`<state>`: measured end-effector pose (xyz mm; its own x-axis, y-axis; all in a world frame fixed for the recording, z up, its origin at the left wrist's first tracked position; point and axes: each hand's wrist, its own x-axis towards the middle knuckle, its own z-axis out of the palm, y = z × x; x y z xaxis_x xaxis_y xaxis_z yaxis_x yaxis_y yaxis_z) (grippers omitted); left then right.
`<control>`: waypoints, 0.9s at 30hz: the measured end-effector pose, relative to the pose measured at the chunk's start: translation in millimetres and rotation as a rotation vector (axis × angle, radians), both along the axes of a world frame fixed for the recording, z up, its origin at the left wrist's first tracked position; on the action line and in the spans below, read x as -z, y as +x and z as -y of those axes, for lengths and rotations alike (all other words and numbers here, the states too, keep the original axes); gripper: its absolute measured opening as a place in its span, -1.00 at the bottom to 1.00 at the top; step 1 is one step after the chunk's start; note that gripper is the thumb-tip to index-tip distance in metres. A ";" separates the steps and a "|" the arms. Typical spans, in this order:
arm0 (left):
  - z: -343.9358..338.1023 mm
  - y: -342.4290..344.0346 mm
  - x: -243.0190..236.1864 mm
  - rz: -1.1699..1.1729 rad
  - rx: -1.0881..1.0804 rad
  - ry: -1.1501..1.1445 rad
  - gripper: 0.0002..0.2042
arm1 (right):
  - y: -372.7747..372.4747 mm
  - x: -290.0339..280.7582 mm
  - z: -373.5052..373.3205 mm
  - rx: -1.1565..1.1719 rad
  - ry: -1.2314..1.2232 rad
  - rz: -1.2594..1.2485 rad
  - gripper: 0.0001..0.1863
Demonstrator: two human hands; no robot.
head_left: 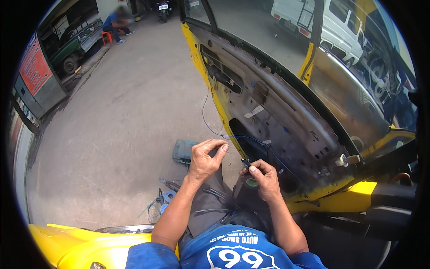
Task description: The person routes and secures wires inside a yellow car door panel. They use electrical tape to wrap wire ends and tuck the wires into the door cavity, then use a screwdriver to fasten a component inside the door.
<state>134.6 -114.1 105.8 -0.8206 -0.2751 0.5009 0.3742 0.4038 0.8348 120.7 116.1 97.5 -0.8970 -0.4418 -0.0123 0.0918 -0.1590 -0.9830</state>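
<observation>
So we've got a stripped yellow car door (286, 121) swung open in front of us, bare metal and holes all over, and that's our landmark for everything here. Our right hand (264, 177) is just our side of the door's lower edge, thumb and fingers pinching a small black piece (245, 164); too small for us to say exactly what it is. Our left hand (205, 158) is up to the left of the door's lower part, thumb and fingertips brought close together. Can't tell if they're pinching anything thin.

A skinny blue wire (204, 114) loops off the door's left edge, then runs back across its inner face. Below the door's lower left we've got black cables (217, 196) lying over our lap, plus a tape roll (251, 182) with a green middle close under our right hand. Left of the door, on the ground, there's a teal case (181, 150) partly behind our left hand, and nearer us, a blue tape roll (169, 196). Way off left of the door someone in blue (115, 21) is sitting on a red stool (107, 36), and a white vehicle (293, 11) is parked beyond it.
</observation>
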 end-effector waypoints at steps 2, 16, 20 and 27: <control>27.1 -43.7 12.6 -0.067 -0.155 0.032 -0.80 | -8.0 -2.3 -6.9 0.037 0.108 -0.022 -0.75; 116.0 -223.6 52.3 0.348 -0.114 0.538 -0.73 | -93.3 -41.6 30.9 -0.039 0.342 -0.134 -0.73; 139.6 -211.0 48.3 0.346 0.005 0.556 -0.73 | -148.1 -36.2 89.5 -0.080 0.289 -0.109 -0.79; 162.1 -207.0 53.0 0.386 0.058 0.522 -0.71 | -237.3 -32.4 189.0 -0.165 0.365 -0.062 -0.77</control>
<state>-72.4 -276.2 52.8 -0.9357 -0.3521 -0.0207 0.0168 -0.1031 0.9945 -116.6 -72.9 129.9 -0.8185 -0.5564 -0.1434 0.0261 0.2133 -0.9766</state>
